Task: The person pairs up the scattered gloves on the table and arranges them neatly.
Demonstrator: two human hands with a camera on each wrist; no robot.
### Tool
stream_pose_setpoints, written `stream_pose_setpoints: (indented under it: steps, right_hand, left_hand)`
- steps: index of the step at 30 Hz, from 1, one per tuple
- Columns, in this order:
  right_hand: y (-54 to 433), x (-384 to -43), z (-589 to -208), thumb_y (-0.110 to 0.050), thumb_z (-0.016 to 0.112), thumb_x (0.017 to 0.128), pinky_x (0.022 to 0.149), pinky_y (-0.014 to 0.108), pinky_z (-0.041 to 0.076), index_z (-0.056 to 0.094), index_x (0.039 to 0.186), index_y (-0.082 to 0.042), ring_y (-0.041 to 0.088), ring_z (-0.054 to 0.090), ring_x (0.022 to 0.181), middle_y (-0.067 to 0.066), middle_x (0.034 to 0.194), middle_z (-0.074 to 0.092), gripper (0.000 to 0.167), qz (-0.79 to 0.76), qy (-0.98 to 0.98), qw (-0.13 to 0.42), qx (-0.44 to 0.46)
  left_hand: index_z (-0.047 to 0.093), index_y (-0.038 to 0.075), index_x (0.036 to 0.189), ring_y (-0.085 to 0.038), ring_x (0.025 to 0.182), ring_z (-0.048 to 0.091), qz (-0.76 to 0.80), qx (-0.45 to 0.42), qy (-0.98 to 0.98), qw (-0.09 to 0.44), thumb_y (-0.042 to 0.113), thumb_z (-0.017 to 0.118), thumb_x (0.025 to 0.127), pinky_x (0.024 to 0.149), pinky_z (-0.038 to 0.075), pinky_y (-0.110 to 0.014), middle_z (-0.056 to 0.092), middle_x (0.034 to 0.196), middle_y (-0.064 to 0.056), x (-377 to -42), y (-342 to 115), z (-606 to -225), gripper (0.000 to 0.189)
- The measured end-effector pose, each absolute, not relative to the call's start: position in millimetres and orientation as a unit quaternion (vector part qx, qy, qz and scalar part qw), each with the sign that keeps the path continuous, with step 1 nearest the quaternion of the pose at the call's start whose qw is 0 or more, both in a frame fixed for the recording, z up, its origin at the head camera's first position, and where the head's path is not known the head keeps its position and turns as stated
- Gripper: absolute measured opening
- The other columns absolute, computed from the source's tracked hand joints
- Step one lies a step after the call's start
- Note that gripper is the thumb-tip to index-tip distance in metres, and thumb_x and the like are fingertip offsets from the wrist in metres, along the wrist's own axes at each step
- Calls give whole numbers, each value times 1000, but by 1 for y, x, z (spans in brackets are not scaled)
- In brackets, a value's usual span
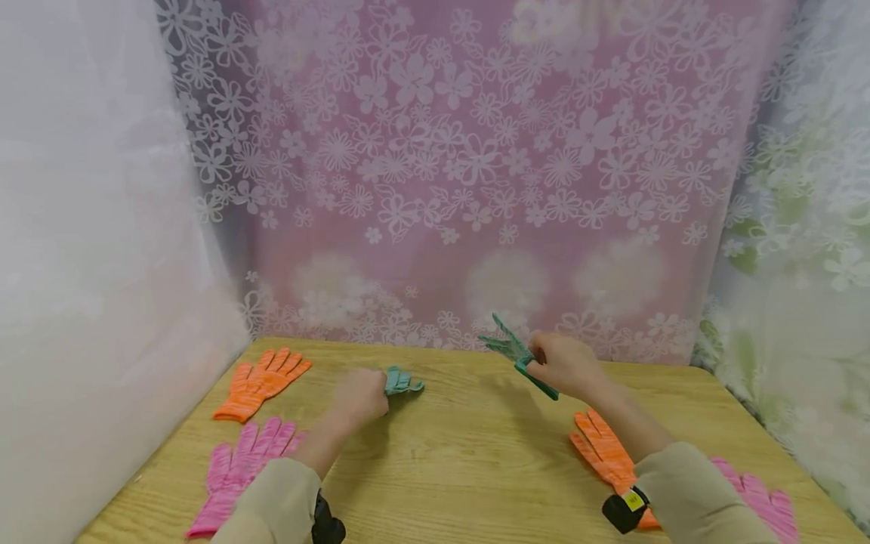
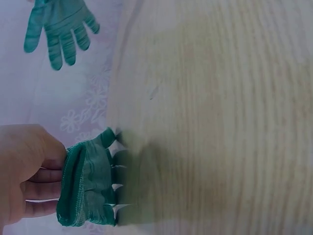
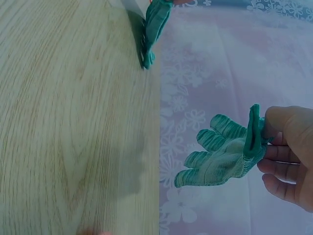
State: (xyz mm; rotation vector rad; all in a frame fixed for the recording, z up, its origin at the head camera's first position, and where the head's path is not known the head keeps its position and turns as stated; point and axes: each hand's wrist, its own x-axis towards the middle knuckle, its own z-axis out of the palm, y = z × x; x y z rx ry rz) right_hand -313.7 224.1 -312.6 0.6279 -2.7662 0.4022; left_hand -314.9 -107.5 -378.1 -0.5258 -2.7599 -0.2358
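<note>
My left hand [image 1: 360, 394] grips a green knitted glove [image 1: 402, 381] by its cuff, low over the table. In the left wrist view that green glove [image 2: 93, 181] has its fingers pointing toward the wood. A second green glove [image 1: 506, 346] is pinched at the cuff by my right hand [image 1: 564, 364], raised above the table's far right part. Its fingers spread up and to the left in the head view. The right wrist view shows this glove [image 3: 220, 152] hanging from thumb and fingers [image 3: 283, 171].
On the wooden table [image 1: 435, 468], an orange glove [image 1: 261, 384] and a pink glove [image 1: 238, 472] lie at left. At right lie another orange glove [image 1: 601, 446] and a pink glove [image 1: 761, 499], partly behind my right arm. Flowered curtains [image 1: 469, 189] rise behind.
</note>
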Motion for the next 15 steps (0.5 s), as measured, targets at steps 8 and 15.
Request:
stream_pose_setpoints:
  steps: [8, 15]
  right_hand:
    - [209, -313, -312, -11, 58, 81, 47, 27, 27, 50, 71, -15, 12, 35, 49, -2, 65, 42, 14, 132, -954, 139, 231]
    - [196, -313, -316, -10, 58, 81, 46, 26, 22, 46, 67, -15, 11, 30, 47, -2, 58, 40, 19, 130, -951, 136, 244]
  left_hand:
    - [28, 17, 52, -8, 45, 21, -67, -192, -974, 104, -4, 53, 66, 41, 21, -22, 23, 50, 6, -308, -95, -391, 35]
    - [52, 9, 54, -23, 66, 57, -54, -202, -975, 77, 1, 60, 69, 80, 46, -46, 62, 72, -8, -303, -84, -405, 18]
